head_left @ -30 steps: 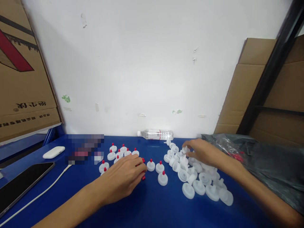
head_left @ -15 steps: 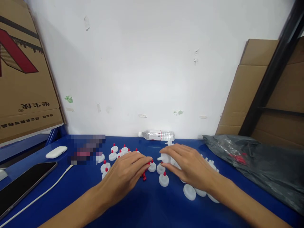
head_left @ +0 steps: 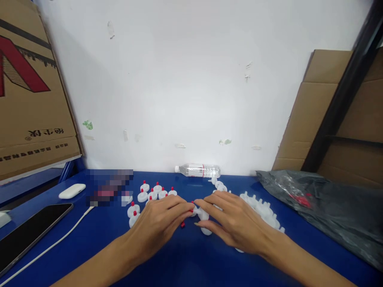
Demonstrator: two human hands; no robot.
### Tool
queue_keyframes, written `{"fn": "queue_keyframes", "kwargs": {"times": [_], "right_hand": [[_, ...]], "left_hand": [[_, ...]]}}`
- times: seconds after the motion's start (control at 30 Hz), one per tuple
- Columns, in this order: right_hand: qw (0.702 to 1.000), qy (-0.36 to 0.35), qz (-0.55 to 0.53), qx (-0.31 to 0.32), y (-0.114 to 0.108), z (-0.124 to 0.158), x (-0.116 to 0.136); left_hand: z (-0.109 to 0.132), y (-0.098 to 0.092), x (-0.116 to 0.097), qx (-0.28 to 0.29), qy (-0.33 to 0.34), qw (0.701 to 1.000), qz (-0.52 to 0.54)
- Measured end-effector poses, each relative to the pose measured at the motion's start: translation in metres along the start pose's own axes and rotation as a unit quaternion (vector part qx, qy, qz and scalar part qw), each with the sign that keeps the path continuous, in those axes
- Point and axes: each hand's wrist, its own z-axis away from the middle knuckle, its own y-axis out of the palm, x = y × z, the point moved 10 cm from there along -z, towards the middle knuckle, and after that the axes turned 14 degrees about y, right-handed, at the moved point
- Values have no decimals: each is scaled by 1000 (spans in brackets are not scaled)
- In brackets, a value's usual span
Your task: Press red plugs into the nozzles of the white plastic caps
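My left hand [head_left: 167, 217] is closed in a pinch above the blue table, with a small red cap [head_left: 192, 210] just showing at its fingertips. Facing it, my right hand [head_left: 236, 219] grips a white plastic nozzle lid [head_left: 204, 214] between thumb and fingers, its spout pointing left at the red cap. Fingertips of both hands nearly meet. Below the held lid stands a white lid [head_left: 206, 231], partly covered. A loose red cap [head_left: 182, 225] lies by my left fingers. Several white lids with red tips [head_left: 152, 194] stand beyond my left hand.
Uncapped white lids [head_left: 265, 211] are heaped right of my right hand. A plastic bottle [head_left: 197, 170] lies along the wall. A phone [head_left: 32, 235], white cable [head_left: 60, 242] and white case [head_left: 72, 191] sit left; a dark plastic bag [head_left: 329, 207] covers the right side.
My right hand has brought the white nozzle lid left and slightly down, up to my left fingertips. My left hand has hardly moved. More of the right-hand heap shows now.
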Motion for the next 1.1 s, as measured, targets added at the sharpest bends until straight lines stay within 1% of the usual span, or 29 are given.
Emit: {"fn": "queue_keyframes", "kwargs": {"times": [0.17,0.23,0.4,0.5,0.6,0.67,0.8,0.87,0.9,1.03,1.1], "right_hand": [[1000,-12,3,4,1,0,9],[1000,-19,4,-2,0,1,13],[999,-27,-18,-8,-4,3,20],[999,-24,-25,-6,-4,4,21],[999,-10,-30,-8,-4,3,18],[999,6,-34,-21,-6,0,15],[997,59,-30,-50,-10,-3,0],[994,91,-28,-53,-8,-3,-11],[993,106,-28,-51,-7,-3,-18],[989,143,-8,-42,1,-2,-43],[987,158,11,-38,4,-3,-53]], "left_hand": [[-1,8,-3,40,4,999,-37],[-1,10,-5,48,4,998,-30],[-3,8,-11,29,-16,999,31],[-4,6,-13,26,-20,999,35],[-6,5,-12,29,-25,999,31],[-7,2,-9,21,-32,999,20],[-8,-4,-5,2,-35,999,-30],[-7,-2,-1,25,-44,997,-55],[-5,1,2,50,-49,995,-64],[2,24,7,185,-47,978,-79],[6,30,7,224,-46,971,-75]]}}
